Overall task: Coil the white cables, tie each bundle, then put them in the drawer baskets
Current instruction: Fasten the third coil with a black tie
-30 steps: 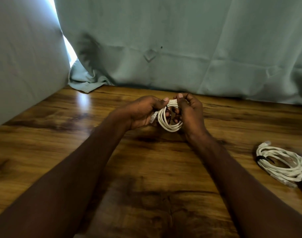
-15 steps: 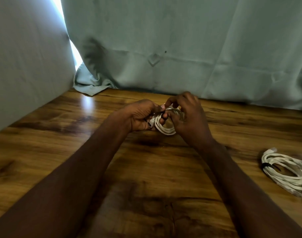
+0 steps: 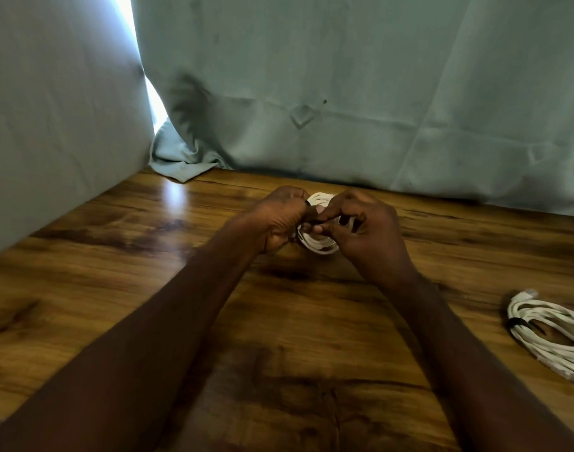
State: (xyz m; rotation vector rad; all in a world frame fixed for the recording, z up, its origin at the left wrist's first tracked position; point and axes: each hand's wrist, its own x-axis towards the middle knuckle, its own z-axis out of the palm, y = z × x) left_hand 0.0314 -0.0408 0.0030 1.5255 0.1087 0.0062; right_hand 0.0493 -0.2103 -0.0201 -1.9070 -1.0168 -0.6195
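We hold the small coil of white cable point(image 3: 318, 244) just above the middle of the brown wood-grain table point(image 3: 148, 288). Our left hand point(image 3: 279, 220) grips the coil's left side, fingers curled round it. Our right hand point(image 3: 367, 230) pinches at the coil's near edge, thumb and forefinger together; what sits between them is too small to tell. A second coiled white cable bundle with a dark tie point(image 3: 546, 334) lies on the table, well apart to the right. A pale green curtain point(image 3: 344, 93) hangs behind.
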